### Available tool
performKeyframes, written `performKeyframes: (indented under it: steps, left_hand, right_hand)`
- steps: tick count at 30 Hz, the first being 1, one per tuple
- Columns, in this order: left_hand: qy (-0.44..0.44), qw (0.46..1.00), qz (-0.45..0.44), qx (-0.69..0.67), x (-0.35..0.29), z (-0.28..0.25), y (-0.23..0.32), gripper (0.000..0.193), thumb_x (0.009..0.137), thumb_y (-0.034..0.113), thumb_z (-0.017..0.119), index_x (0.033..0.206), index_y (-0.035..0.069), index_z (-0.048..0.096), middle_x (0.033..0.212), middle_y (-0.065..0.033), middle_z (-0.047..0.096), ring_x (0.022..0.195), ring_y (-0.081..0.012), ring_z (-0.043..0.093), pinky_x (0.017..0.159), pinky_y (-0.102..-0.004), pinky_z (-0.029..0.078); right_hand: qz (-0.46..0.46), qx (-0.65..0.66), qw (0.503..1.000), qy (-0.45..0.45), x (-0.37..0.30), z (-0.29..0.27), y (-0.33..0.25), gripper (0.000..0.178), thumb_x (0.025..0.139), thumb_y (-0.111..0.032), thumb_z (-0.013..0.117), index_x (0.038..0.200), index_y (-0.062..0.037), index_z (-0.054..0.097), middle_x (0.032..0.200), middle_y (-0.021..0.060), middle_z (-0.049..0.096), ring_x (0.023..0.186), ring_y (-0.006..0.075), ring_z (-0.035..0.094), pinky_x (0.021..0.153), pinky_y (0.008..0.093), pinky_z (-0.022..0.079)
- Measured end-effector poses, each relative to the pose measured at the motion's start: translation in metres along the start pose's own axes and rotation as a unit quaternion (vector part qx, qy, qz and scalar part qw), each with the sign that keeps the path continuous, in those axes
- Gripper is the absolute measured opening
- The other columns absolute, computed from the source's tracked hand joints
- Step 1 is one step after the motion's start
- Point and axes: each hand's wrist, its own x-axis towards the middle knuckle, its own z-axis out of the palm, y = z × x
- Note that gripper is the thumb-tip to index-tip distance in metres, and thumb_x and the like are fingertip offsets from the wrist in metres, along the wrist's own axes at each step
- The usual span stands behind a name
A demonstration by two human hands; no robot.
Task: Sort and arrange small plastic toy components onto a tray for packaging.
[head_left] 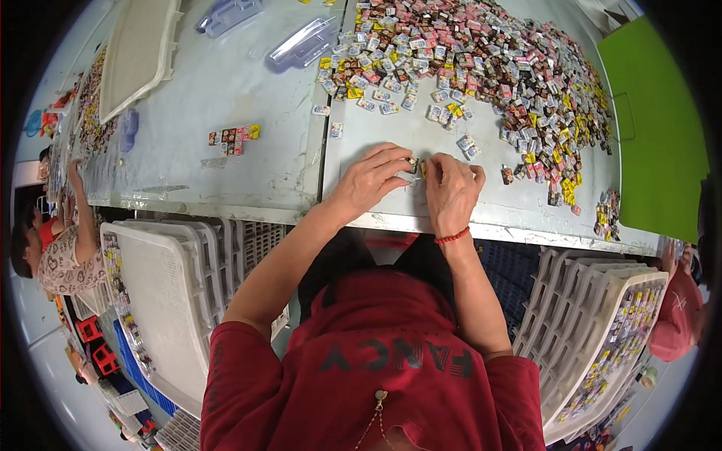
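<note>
left hand (374, 180) has a dark mini box (412, 164) pinched at its two o'clock. right hand (453, 188), at the box's four o'clock, fingers bunched, can't tell on what. probably light, stiff, kinda slick; i'd grab opposite edges.

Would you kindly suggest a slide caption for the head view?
Left hand and right hand close together over a pale worktable, small pieces at their fingertips, a multicoloured heap beyond.

Small packs (481, 64) in pink, white, yellow and brown, red bracelet (453, 237), black-lettered dark red T-shirt (331, 402), bright green panel (658, 135)
</note>
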Motion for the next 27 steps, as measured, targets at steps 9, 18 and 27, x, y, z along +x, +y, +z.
performKeyframes:
  steps: [9,18,27]
  left_hand:
    - [-0.002,1.000,-0.006,0.002,0.001,-0.001,0.003,0.030,0.072,0.005,0.075,0.099,0.003,0.064,0.116,-0.0078,0.063,0.110,-0.0279,0.058,0.089,-0.0354,0.050]
    - [-0.007,1.000,-0.009,0.007,0.002,-0.002,0.004,0.027,0.073,0.005,0.075,0.098,0.002,0.065,0.116,-0.0078,0.063,0.111,-0.0277,0.057,0.089,-0.0353,0.050]
    - [0.012,1.000,-0.006,-0.005,-0.001,-0.001,0.000,0.028,0.071,0.005,0.075,0.097,0.004,0.065,0.116,-0.0074,0.063,0.110,-0.0278,0.057,0.089,-0.0363,0.050]
  right_hand:
    - [0.007,0.073,0.994,-0.080,-0.014,-0.017,-0.001,0.018,0.085,-0.013,0.067,0.101,-0.0054,0.066,0.076,0.0077,0.067,0.076,0.0251,0.062,0.087,0.0392,0.040]
    - [0.068,0.126,0.989,0.028,-0.006,-0.014,0.004,0.012,0.082,-0.016,0.071,0.087,-0.0062,0.069,0.076,0.0051,0.067,0.073,0.0216,0.060,0.091,0.0378,0.037]
    - [-0.003,0.005,0.999,0.050,-0.001,0.010,-0.005,0.011,0.081,-0.016,0.071,0.080,-0.0066,0.065,0.072,0.0054,0.064,0.071,0.0238,0.057,0.088,0.0396,0.036]
